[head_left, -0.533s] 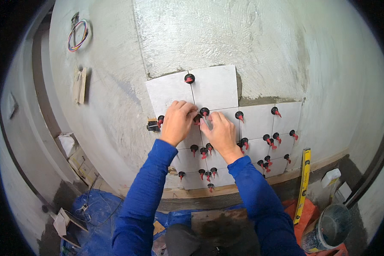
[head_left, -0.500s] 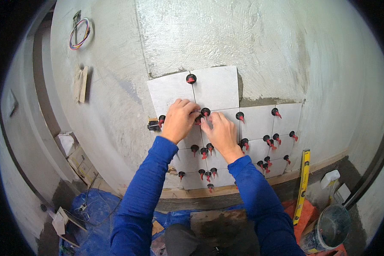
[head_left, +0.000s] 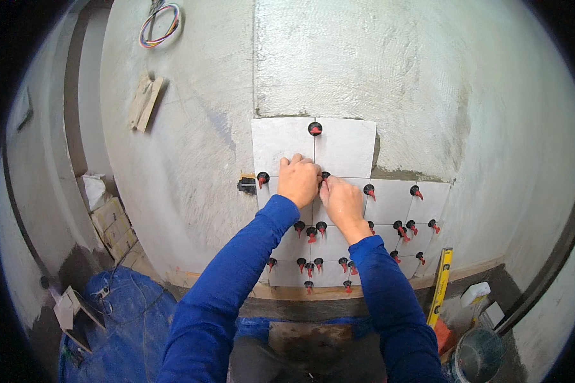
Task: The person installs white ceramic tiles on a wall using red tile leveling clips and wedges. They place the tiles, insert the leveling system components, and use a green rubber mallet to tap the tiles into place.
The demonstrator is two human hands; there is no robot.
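Note:
White tiles (head_left: 344, 148) cover part of the wall in rows, with thin joints between them. At the joint below the upper pair, my right hand (head_left: 344, 203) pinches the red handle of a black-and-red tile leveler (head_left: 325, 177). Close beside it, my left hand (head_left: 299, 181) has its fingers curled against the tiles; whatever they hold is hidden. Another tile leveler (head_left: 315, 129) sits higher up, on the joint between the two upper tiles. Several more levelers dot the joints lower down, such as one tile leveler (head_left: 369, 189) to the right of my hands.
A yellow spirit level (head_left: 439, 287) leans at the lower right, near a bucket (head_left: 480, 355). Coiled wires (head_left: 160, 27) stick out of the wall at upper left. A black box (head_left: 246, 185) borders the tiles. Blue sheeting (head_left: 118, 319) covers floor at lower left.
The view has shifted, so the tiled area appears lower and straighter. My right hand's fingers, earlier apart beside the levelers, now close on one's red handle. My left hand stays beside it.

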